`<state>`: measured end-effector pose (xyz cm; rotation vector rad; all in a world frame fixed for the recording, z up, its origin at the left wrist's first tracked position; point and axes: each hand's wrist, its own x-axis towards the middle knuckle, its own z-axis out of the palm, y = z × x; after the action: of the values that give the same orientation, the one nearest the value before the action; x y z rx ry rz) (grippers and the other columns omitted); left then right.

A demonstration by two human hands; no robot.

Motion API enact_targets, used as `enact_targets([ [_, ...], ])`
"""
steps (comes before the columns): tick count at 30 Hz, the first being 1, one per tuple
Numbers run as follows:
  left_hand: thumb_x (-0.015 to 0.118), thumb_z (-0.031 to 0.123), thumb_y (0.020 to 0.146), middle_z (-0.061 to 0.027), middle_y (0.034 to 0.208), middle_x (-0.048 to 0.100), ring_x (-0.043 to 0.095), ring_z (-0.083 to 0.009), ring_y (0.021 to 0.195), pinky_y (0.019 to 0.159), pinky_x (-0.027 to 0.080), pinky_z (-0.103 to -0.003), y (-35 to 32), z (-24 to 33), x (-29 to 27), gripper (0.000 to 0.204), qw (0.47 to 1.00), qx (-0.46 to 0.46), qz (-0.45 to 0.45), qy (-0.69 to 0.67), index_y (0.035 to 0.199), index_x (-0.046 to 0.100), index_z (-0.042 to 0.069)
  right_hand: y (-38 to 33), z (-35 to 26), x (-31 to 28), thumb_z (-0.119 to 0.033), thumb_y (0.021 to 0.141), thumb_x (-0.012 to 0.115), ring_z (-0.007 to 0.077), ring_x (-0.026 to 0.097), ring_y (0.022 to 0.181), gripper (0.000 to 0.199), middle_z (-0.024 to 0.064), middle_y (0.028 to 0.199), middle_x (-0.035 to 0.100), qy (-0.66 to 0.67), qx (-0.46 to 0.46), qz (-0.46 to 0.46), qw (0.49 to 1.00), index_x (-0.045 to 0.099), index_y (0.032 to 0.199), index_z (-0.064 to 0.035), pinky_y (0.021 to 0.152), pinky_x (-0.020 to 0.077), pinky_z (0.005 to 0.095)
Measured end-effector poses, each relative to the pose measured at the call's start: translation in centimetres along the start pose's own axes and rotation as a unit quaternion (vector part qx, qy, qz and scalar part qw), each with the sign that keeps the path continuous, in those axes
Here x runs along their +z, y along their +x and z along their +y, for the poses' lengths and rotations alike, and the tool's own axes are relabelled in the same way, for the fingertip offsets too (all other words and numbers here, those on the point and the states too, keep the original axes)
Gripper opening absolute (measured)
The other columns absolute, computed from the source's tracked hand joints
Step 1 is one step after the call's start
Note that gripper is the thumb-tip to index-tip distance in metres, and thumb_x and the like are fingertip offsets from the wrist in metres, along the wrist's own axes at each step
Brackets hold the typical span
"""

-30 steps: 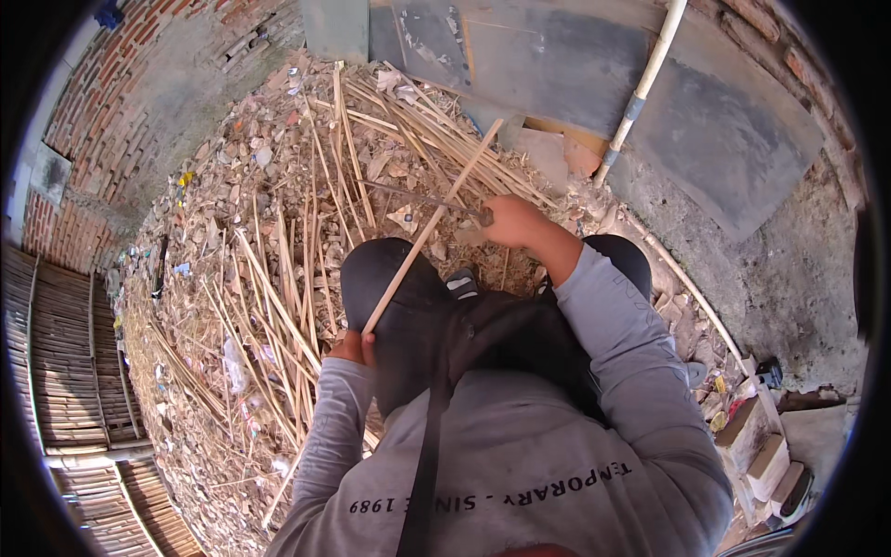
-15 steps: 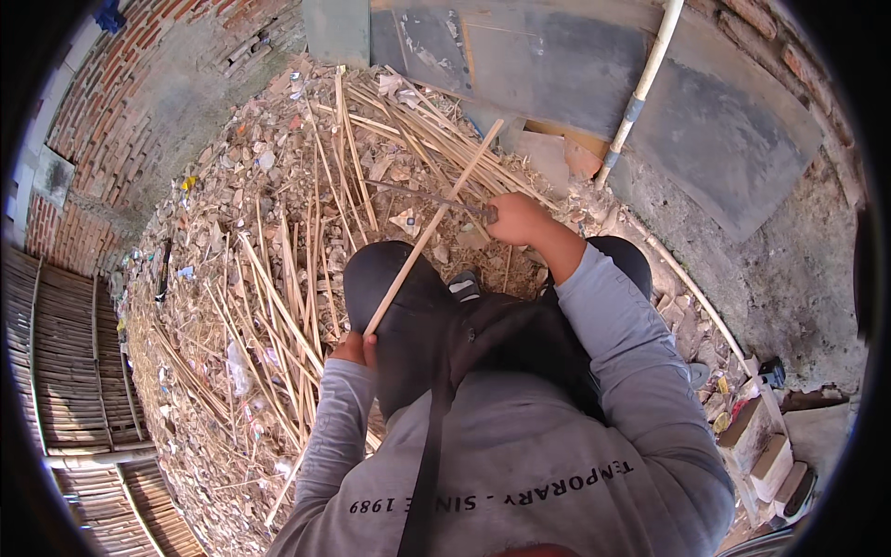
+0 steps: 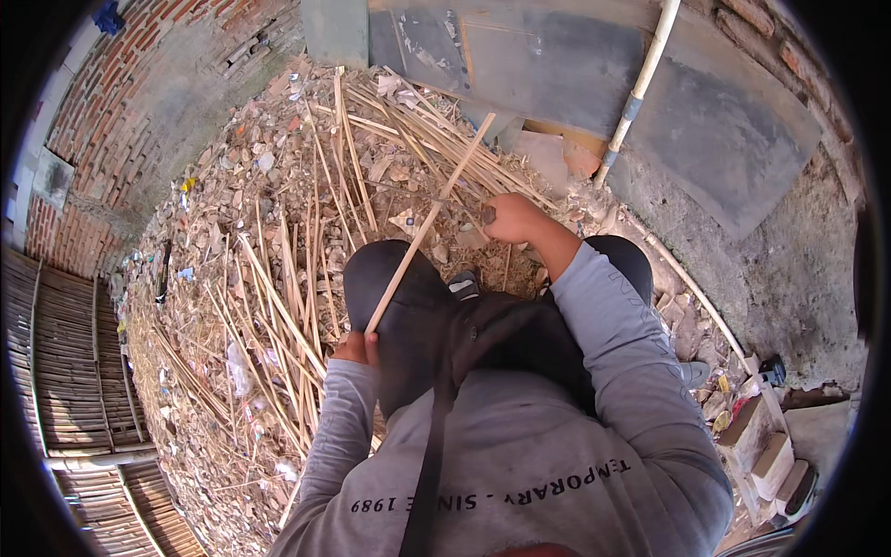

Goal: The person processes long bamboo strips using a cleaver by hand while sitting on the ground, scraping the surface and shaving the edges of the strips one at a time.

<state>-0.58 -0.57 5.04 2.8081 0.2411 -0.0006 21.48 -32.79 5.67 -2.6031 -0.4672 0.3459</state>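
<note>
L hand (image 3: 356, 348) is low, beside the L knee (image 3: 388, 278), w/ a bamboo strip (image 3: 418, 243) in it running fwd + right across that knee. R hand (image 3: 513, 220) is farther fwd, approx btwn the knees, w/ a long knife (image 3: 410, 192) pointing left & crossing the strip past its midpoint. More loose strips (image 3: 292, 278) lie on the rubble (image 3: 204, 269) left of the L knee; another pile (image 3: 436, 135) is ahead, beyond the knife. Brick wall (image 3: 139, 102) = far left, slatted screen (image 3: 70, 353) nearer on the same side. Ahead-right: a pole (image 3: 645, 67) in front of sheet panels (image 3: 742, 139). Blocks (image 3: 772, 464) = low right, outside the R sleeve (image 3: 636, 343).
</note>
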Motion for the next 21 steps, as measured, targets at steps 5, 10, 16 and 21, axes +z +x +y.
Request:
enact_targets([
  [5,0.046,0.037,0.097,-0.0269,0.069,0.059,0.058,-0.0491,0.066,0.059,0.044,-0.057,0.0,-0.6,0.2,0.036,1.0,0.011,0.002,0.002,0.082,0.05,0.004,-1.4,-1.3,0.6,-0.025,0.069,0.065,0.0369,0.064,0.089,0.03,0.018,0.088,0.067,0.028,-0.02,0.059,0.998,0.068,0.094,-0.0078,0.077,0.0514,0.047],
  [10,0.046,0.037,0.097,-0.0273,0.069,0.059,0.058,-0.0496,0.066,0.059,0.044,-0.057,-0.1,0.4,-0.4,0.036,1.0,0.019,0.003,0.003,0.083,0.05,0.004,-3.1,-3.7,0.4,-0.024,0.07,0.066,0.0351,0.065,0.087,0.026,0.0152,0.084,0.067,-0.077,-0.075,-0.003,0.994,0.068,0.092,-0.0105,0.075,0.0521,0.0472],
  [16,0.046,0.037,0.097,-0.0287,0.072,0.06,0.058,-0.05,0.067,0.061,0.044,-0.057,0.1,0.0,-0.2,0.036,1.0,-0.005,-0.016,-0.008,0.084,0.051,0.004,-1.3,-2.2,-0.4,-0.025,0.069,0.068,0.0357,0.065,0.09,0.033,0.0159,0.088,0.068,-0.002,-0.022,0.022,1.0,0.068,0.097,-0.009,0.078,0.0522,0.0456],
  [21,0.046,0.038,0.097,-0.0287,0.071,0.06,0.058,-0.0505,0.068,0.062,0.044,-0.058,0.2,-0.7,0.4,0.037,1.0,0.009,0.001,-0.012,0.084,0.051,0.004,0.4,1.2,0.8,-0.027,0.071,0.069,0.0383,0.065,0.086,0.036,0.0214,0.09,0.067,0.069,0.029,0.158,0.985,0.068,0.098,-0.0033,0.077,0.0522,0.0432],
])
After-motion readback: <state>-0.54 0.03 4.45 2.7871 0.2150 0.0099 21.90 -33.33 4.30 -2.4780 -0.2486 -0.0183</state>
